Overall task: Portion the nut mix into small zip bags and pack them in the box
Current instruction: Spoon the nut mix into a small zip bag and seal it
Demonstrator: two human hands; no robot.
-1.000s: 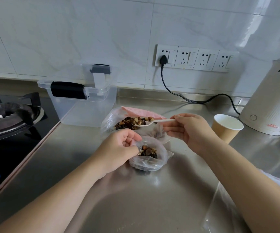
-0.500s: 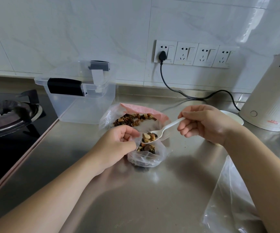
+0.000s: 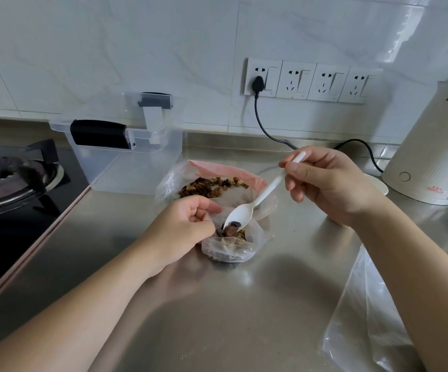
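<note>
On the steel counter sits a small clear zip bag (image 3: 255, 247), partly filled with nuts. My left hand (image 3: 182, 226) pinches its left rim and holds the mouth wide. My right hand (image 3: 330, 183) grips the handle of a white plastic spoon (image 3: 263, 194); the spoon's bowl is tipped down into the small bag with a few nuts still on it. Just behind lies the large bag of nut mix (image 3: 214, 183) with a pink top strip, lying open. A clear plastic box (image 3: 126, 157) with black latches stands at the back left.
A gas hob (image 3: 8, 181) fills the left side. A cream kettle (image 3: 432, 151) stands at the right with a paper cup (image 3: 378, 183) half hidden behind my right hand. A black cable (image 3: 271, 135) runs from the wall sockets. Loose clear bags (image 3: 365, 318) lie at the lower right.
My right hand carried the loaded spoon from the large nut bag over to the small bag and tilted it down into the opening. My left hand kept hold of the bag's rim.
</note>
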